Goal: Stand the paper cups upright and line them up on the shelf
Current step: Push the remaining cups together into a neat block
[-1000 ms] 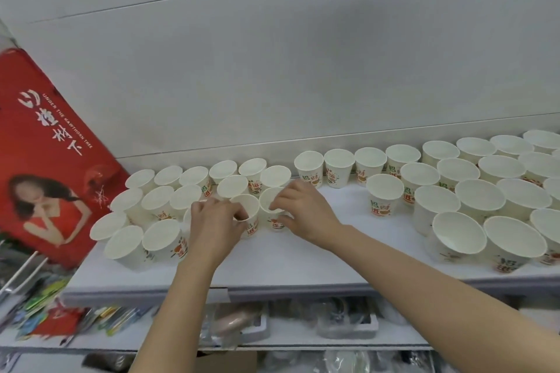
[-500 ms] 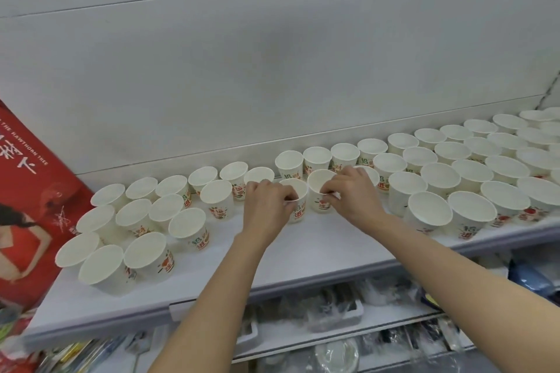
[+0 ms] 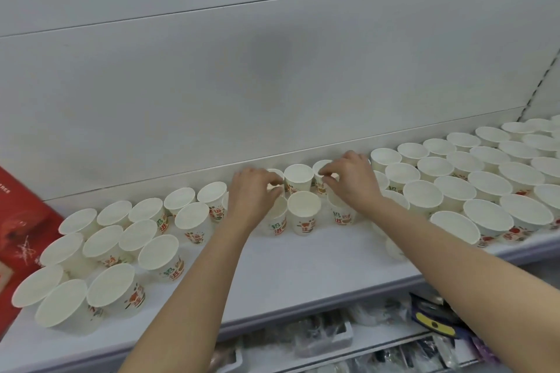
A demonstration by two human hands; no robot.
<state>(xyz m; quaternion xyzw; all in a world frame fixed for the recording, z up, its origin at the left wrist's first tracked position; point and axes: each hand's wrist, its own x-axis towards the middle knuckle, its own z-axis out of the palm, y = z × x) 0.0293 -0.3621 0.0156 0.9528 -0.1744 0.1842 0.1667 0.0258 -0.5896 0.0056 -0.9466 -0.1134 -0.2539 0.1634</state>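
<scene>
Several white paper cups with red and green print stand upright on the white shelf (image 3: pixel 272 275), grouped at the left (image 3: pixel 160 251), the middle (image 3: pixel 304 212) and the right (image 3: pixel 454 191). My left hand (image 3: pixel 253 195) reaches to the back row and pinches the rim of a cup (image 3: pixel 276 174) that it mostly hides. Near it, my right hand (image 3: pixel 351 180) pinches the rim of another back-row cup (image 3: pixel 321 167). One cup (image 3: pixel 298 177) stands between the two hands.
The white back wall (image 3: pixel 272 85) rises right behind the cups. A red poster (image 3: pixel 21 221) leans at the far left. Below the shelf's front edge, a lower shelf (image 3: pixel 333 339) holds plastic-wrapped goods. Bare shelf lies in front of the middle cups.
The view has swung to the right. Both hands have moved from the second-row cups back to the back row, and each now pinches a cup rim there.
</scene>
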